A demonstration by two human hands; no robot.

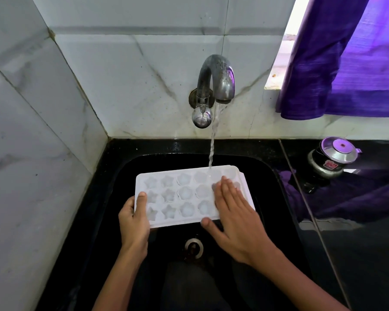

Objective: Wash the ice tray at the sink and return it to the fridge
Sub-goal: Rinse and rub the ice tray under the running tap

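Note:
A white ice tray [184, 196] with star and flower shaped cells is held level over the black sink [267, 182]. My left hand [134, 218] grips its left end, thumb on top and fingers underneath. My right hand [234, 212] lies flat on the tray's right part, fingers straight over the cells and thumb at the near edge. Water runs from the metal tap [216, 81] and lands on the tray's far right, just beyond my fingertips.
The sink's drain [193, 246] lies below the tray. A small steel pot with a lid [332, 157] stands on the black counter [357, 243] at the right. A purple curtain [346, 63] hangs at the window. Marble tiles close off the back and left.

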